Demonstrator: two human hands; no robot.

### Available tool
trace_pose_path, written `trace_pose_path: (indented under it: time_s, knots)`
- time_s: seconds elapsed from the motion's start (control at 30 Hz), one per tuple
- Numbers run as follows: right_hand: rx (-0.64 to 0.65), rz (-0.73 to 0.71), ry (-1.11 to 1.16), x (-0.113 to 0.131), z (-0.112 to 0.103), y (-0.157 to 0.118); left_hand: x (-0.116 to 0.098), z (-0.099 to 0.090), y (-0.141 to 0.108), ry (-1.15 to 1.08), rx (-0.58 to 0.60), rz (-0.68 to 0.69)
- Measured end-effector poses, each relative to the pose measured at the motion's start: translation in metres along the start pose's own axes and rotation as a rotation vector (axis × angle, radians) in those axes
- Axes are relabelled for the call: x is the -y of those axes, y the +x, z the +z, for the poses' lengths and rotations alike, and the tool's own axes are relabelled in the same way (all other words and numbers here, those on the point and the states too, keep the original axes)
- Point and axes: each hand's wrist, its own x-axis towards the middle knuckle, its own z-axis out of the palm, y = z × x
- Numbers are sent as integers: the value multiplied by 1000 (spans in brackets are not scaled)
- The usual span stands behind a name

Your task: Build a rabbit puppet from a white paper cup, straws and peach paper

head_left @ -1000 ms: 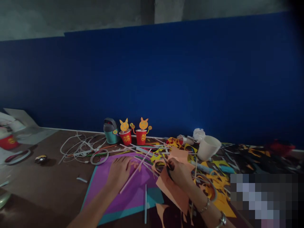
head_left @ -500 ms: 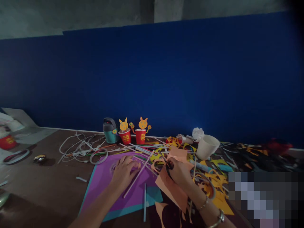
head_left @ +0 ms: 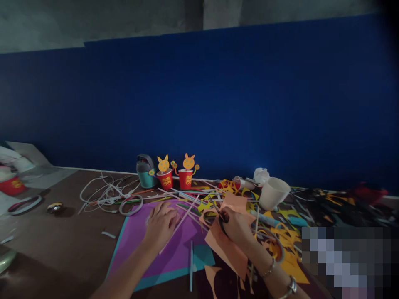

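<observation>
My left hand (head_left: 162, 222) lies palm down on a purple sheet (head_left: 140, 261), its fingers apart and a little bent; anything under the palm is hidden. A white stick (head_left: 186, 216) slants beside its thumb. In my right hand (head_left: 236, 224) I hold scissors (head_left: 222, 219) by their dark handle, the blades pointing away to the upper left. The hand rests over orange paper (head_left: 226, 253), and a cut orange scrap (head_left: 213, 278) lies nearer me. Below the purple sheet, a blue sheet (head_left: 204, 254) shows at the edges.
Two red paper cups (head_left: 165, 181) with yellow cat-faced figures stand near the blue wall (head_left: 199, 104), by a teal-and-grey container (head_left: 146, 172). White cables (head_left: 102, 193) lie left. A white cup (head_left: 274, 194) and yellow cut scraps (head_left: 288, 249) crowd the right side.
My left hand has turned slightly and its fingers are drawn in more. The white stick beside it has shifted left a little. My right hand stays at the orange paper with the scissors.
</observation>
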Motion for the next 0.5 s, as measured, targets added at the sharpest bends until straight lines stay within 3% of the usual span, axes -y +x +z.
trace_pose_path:
  time_s: [0.17,0.3,0.4,0.5]
  knots:
    - [-17,-4,15,0,0,-1,-2,2,-1,-52,38,53]
    - [-79,14,80,0,-6,0,-1,3,0,-95,-9,50]
    - [-129,78,154,-2,-18,5,-3,2,1,-126,-33,67]
    - [-149,134,123,-7,-37,10,-13,-3,2,-198,14,124]
